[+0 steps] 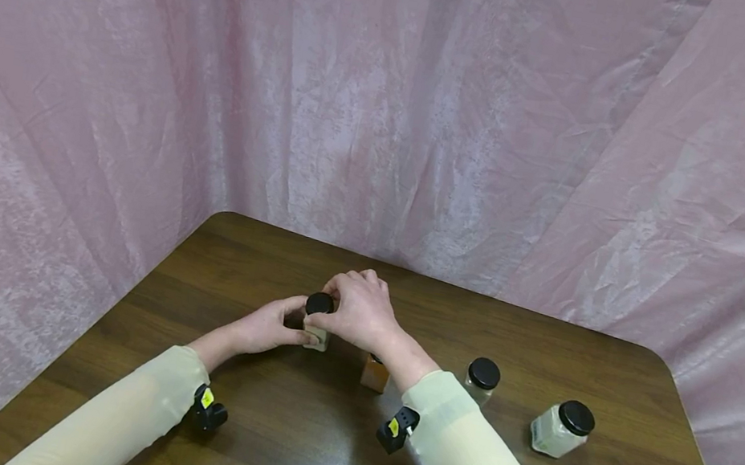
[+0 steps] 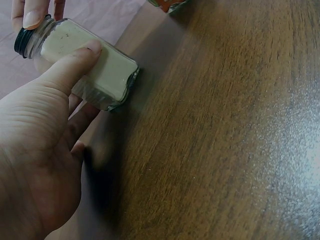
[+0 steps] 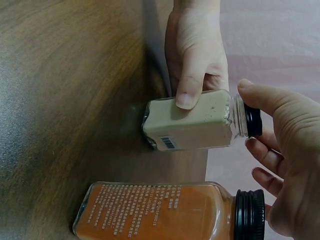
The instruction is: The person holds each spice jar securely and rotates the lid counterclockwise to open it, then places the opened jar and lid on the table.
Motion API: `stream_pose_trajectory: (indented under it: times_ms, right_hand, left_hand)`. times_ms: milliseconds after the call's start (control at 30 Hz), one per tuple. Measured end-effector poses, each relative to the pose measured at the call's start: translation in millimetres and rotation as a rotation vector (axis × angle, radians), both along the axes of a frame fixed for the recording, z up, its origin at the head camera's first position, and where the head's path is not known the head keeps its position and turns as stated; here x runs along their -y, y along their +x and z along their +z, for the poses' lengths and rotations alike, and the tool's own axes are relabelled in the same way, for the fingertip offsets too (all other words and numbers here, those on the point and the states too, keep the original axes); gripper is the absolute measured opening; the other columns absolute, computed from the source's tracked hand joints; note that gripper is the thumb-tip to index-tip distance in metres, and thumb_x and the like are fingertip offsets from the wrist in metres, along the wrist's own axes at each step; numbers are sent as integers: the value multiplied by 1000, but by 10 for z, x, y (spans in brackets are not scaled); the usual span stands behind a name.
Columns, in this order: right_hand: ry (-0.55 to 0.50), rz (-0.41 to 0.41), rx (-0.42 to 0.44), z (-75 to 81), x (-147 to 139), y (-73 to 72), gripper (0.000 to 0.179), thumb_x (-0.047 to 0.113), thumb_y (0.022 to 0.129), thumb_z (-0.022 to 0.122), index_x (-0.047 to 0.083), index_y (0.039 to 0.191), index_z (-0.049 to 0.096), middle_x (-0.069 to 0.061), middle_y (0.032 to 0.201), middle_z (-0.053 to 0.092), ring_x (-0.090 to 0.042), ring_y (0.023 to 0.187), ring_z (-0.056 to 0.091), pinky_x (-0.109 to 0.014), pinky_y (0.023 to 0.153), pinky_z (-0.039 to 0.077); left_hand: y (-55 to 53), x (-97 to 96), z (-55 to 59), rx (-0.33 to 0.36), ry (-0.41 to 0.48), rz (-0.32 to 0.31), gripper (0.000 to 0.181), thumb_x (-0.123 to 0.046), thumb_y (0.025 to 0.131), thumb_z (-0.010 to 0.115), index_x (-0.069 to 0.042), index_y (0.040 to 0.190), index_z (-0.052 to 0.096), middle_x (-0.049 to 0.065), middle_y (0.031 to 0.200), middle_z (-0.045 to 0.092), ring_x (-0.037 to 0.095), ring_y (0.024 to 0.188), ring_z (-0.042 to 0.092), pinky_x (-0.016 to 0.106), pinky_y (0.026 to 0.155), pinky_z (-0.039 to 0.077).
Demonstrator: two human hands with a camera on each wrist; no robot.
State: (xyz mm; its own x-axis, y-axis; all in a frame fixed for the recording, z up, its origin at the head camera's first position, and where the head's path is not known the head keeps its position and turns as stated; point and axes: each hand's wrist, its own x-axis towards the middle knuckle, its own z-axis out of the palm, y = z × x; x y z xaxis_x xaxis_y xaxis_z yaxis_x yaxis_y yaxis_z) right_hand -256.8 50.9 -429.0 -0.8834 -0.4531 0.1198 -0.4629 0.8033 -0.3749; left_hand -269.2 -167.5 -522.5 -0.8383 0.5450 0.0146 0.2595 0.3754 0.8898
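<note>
Just below the centre of the head view, the left hand point(image 1: 262, 326) grips a jar point(image 3: 207, 127) with pale contents; the right hand point(image 1: 363, 312) pinches its black lid point(image 3: 253, 121). An orange jar point(image 3: 150, 212) stands nearby.

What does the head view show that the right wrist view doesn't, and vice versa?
Only head: the far-right jar, the middle jar partly hidden by the right sleeve, and the left sleeve.

Only right wrist: a barcode on the pale jar and the print on the orange jar.

Both: those last two jars, the left grip on the pale jar's body, the right grip at its black lid, table and curtain.
</note>
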Motion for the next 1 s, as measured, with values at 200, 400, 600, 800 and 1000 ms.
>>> stream_pose_trajectory:
  times_ms: [200,400,600,800,1000]
  right_hand:
    - [-4,12,9,10,12,9,41,55,80,84,26,107,71,12,100,62,-20,108,46,-45,100,34]
    - [-2,23,11,15,16,14,41,53,81,84,26,109,72,11,103,63,-20,111,46,-45,102,34]
    - [-15,42,12,3,15,11,39,48,82,85,25,111,73,11,104,64,-20,112,47,-44,101,35]
    - [-15,58,13,-2,15,11,37,41,84,83,25,115,74,8,110,66,-22,115,47,-45,102,35]
    - [-19,82,17,8,5,13,35,33,86,80,24,119,73,7,114,66,-23,118,47,-47,104,35]
  left_hand:
    - [3,-4,0,-3,17,1,45,-24,91,81,-19,131,62,1,120,67,23,113,60,49,101,44]
    - [15,-12,-3,-5,41,4,47,-19,92,80,-16,134,60,3,124,66,28,117,59,54,102,42]
    - [14,-1,1,-13,10,3,48,-26,92,80,-20,135,60,0,126,65,23,119,58,50,104,42]
    - [5,7,-10,3,10,-7,49,-26,93,79,-20,137,59,0,127,64,24,121,56,51,105,41]
    - [8,18,-13,-1,-1,0,50,-28,94,78,-22,139,58,0,128,63,23,121,56,51,105,41]
